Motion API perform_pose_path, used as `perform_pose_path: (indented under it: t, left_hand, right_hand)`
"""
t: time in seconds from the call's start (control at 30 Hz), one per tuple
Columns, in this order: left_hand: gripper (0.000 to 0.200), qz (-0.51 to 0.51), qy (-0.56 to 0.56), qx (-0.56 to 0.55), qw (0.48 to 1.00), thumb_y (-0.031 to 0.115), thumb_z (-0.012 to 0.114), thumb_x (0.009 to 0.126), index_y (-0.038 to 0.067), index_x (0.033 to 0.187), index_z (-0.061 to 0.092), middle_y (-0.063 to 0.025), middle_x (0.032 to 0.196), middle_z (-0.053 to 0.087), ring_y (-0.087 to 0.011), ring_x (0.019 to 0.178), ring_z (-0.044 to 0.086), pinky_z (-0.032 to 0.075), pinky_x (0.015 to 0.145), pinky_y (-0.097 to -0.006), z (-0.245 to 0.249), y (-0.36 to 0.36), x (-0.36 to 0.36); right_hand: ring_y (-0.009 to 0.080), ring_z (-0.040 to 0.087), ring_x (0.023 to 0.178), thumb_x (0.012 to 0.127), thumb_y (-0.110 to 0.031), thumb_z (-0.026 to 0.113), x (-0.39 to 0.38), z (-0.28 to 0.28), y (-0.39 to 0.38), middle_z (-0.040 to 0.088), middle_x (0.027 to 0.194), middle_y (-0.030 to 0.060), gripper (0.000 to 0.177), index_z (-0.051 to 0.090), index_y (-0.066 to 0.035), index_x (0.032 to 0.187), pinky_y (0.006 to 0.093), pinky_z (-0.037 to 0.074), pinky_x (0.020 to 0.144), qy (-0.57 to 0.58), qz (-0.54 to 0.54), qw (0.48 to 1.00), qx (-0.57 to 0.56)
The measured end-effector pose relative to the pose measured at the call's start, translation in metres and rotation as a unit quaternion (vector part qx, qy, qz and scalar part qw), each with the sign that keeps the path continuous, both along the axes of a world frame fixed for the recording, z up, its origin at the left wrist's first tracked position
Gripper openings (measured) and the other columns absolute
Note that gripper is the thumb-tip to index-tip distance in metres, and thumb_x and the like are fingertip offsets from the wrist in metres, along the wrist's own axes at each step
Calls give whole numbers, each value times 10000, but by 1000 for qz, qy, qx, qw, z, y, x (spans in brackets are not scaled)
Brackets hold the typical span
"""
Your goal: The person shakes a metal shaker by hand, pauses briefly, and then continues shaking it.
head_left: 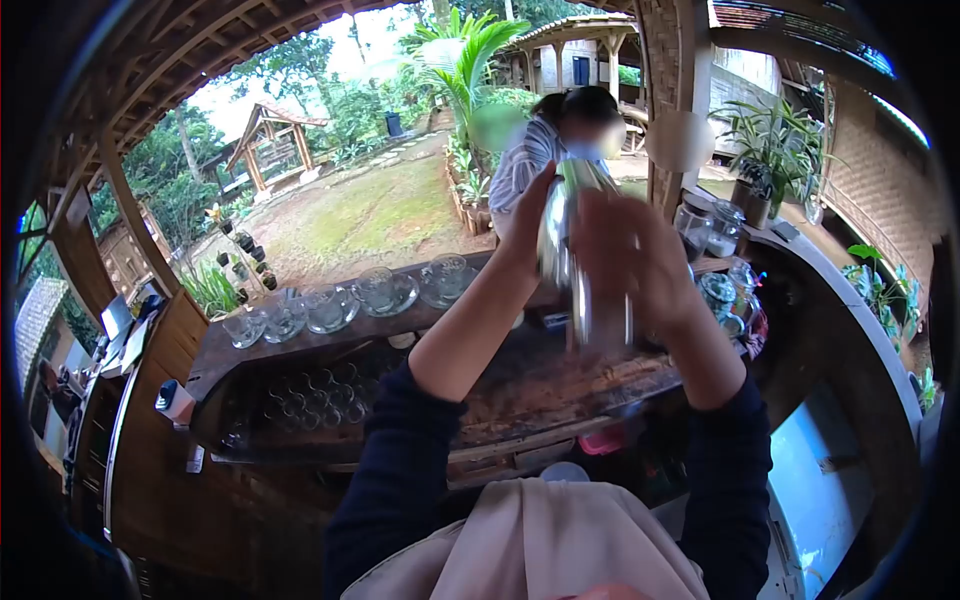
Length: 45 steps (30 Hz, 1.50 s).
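Observation:
Both my hands are raised in front of me and grip a metal shaker (572, 255), which is motion-blurred. My left hand (528, 222) wraps its left side near the top. My right hand (628, 252) covers its right side and front. Dark long sleeves cover my forearms up to the elbows. Below the shaker lies a dark wooden counter (520, 385).
Several glass cups on saucers (345, 303) line the counter's upper ledge, with small glasses (310, 400) on a lower shelf. Lidded glass jars (708, 230) stand at the right. A person in a striped shirt (530, 150) stands beyond the counter. A potted plant (770, 150) is at far right.

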<state>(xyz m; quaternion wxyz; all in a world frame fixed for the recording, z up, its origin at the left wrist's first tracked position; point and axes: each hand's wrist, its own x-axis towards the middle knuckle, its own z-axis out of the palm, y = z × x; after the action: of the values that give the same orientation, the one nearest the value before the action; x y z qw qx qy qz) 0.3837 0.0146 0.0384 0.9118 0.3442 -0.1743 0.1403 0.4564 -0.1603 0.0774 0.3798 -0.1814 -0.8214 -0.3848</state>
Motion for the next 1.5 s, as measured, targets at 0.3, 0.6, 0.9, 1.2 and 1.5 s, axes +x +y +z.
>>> perform_pose_path:
  t: [0.3,0.6,0.9,1.2,1.5]
  left_hand:
    - [369,80,-73,42,993,357,470,912,107,1183,472,-129,1128,567,-266,1027,575,475,891,-407,24,-94,13]
    - [412,128,192,-31,973,383,434,919,48,1152,491,-111,1007,581,-221,864,589,504,806,-363,11,-90,119]
    - [492,46,-329,237,913,373,487,918,127,1316,334,-117,1223,498,-248,1097,535,479,895,-411,39,-148,80]
    - [459,38,-2,170,985,432,388,929,64,1169,522,-143,1084,575,-267,1002,583,515,785,-388,31,-111,157]
    - [586,52,-101,192,975,503,499,872,63,1252,425,-141,1196,492,-233,1071,531,492,854,-394,58,-118,127]
  right_hand:
    - [250,618,937,682,-168,737,3,21,-79,607,1052,101,410,563,-60,1037,385,485,796,72,47,991,102]
    - [145,605,791,775,-234,713,98,43,-67,629,889,95,422,530,-14,1086,289,487,658,350,-137,910,-177]
    - [306,617,954,720,-87,661,37,21,-137,598,987,44,210,565,-121,904,457,485,840,-86,107,971,194]
    - [168,618,878,752,-212,730,84,50,-128,615,1002,64,419,549,-48,1092,305,498,754,279,-216,933,-70]
    - [180,629,867,718,-157,733,97,60,-122,616,1013,69,454,542,-93,1125,288,502,754,150,67,972,-169]
